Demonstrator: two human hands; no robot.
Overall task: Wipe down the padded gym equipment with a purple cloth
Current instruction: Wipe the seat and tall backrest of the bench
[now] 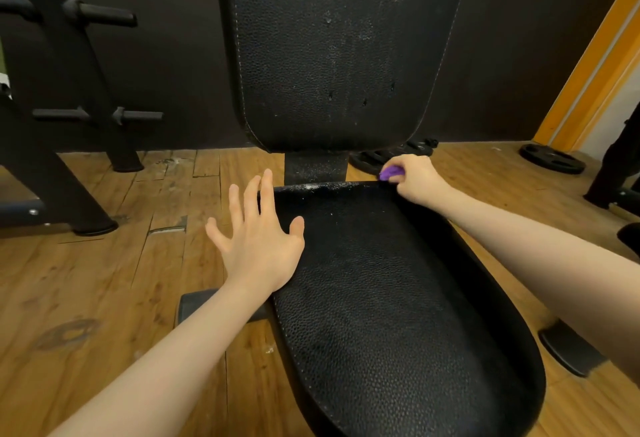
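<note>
Right of centre in the frame, the right hand [414, 178] curls its fingers round a bunched purple cloth [390, 173], held against the far right corner of the black textured padded seat [391, 298]. The left hand [258, 239], fingers straight and spread, lies over the seat's left edge. The upright black padded backrest [332, 48] fills the upper centre, above a wooden plank floor [86, 280].

No legible text, label or number on anything here
</note>
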